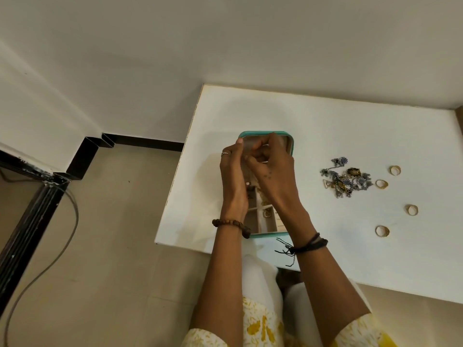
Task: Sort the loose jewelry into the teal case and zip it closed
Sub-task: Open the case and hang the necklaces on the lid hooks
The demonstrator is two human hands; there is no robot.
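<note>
The teal case (265, 133) lies open on the white table (325, 126), its lid part far from me and its beige compartments (260, 221) near me. Both hands hover over the lid's lining. My left hand (234, 171) has its thumb at the lid's left corner and grips that edge. My right hand (271, 166) has its fingers pinched together at the lining; what they pinch is too small to see. A tangled pile of silver and blue jewelry (347, 181) lies to the right of the case, with several gold rings (381, 184) scattered around it.
Small pieces lie in some case compartments (266, 214). The table's left edge (175, 186) runs close beside the case, with floor beyond it. A dark frame (32, 204) and a grey cable (62, 241) are on the floor at the left.
</note>
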